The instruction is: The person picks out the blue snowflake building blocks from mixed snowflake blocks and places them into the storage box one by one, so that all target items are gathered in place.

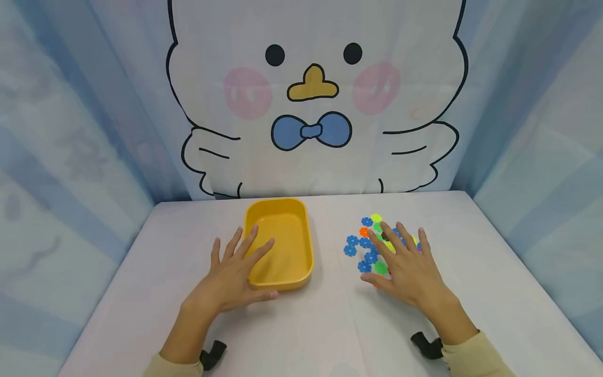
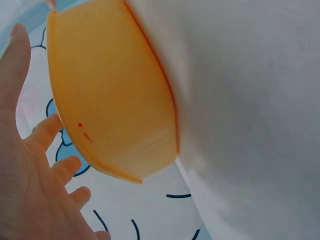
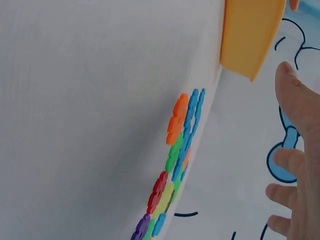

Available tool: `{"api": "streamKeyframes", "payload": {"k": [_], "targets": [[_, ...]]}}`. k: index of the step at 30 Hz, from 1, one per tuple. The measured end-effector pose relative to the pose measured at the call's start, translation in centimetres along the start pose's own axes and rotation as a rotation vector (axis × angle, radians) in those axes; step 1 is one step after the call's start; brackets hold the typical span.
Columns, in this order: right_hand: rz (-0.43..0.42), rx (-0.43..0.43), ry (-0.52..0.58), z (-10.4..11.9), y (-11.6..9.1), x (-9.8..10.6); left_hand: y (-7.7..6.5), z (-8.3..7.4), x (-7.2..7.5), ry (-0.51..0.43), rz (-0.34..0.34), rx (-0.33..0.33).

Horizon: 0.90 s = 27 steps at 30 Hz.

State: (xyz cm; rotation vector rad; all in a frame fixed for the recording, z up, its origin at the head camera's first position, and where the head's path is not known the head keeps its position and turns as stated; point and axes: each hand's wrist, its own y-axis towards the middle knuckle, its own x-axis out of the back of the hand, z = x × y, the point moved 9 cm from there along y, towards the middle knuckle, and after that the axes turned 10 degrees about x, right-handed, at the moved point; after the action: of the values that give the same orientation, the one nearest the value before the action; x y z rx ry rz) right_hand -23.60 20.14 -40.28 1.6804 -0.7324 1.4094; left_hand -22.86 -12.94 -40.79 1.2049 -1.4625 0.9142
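My left hand is spread over the near left side of a yellow plastic tray, its fingers straight and overlapping the rim in the head view. In the left wrist view the tray's outer wall stands on the table, with the hand beside and above it. My right hand hovers, fingers spread, above a scatter of small flower-shaped plastic discs in several colours, such as a blue disc and a green disc. The hand hides part of them. An orange disc lies flat in the right wrist view.
A white tabletop carries the tray and the discs, with the tray left of them. Behind stands a curtain with a cartoon face and bow tie. Black curved pieces stick out at both wrists.
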Motion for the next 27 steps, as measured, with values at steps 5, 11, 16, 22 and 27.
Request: {"api": "streamKeyframes", "payload": {"k": [5,11,16,22,27], "targets": [[-0.003,0.002,0.012,-0.8,-0.2,0.0,0.0,0.8,-0.4,-0.082,0.023,-0.001],[0.022,-0.017,0.012,-2.0,-0.4,-0.2,0.3,1.9,-0.9,-0.131,0.063,0.025],[0.030,-0.039,0.023,-3.2,-0.6,-0.1,0.4,2.9,-1.2,-0.119,0.070,0.059],[0.059,-0.061,0.003,-4.7,-0.8,-0.5,0.5,3.7,-1.7,-0.166,0.094,0.070],[0.108,-0.084,-0.005,-6.2,-1.1,-1.0,0.7,4.0,-1.9,-0.234,0.104,0.060]]}}
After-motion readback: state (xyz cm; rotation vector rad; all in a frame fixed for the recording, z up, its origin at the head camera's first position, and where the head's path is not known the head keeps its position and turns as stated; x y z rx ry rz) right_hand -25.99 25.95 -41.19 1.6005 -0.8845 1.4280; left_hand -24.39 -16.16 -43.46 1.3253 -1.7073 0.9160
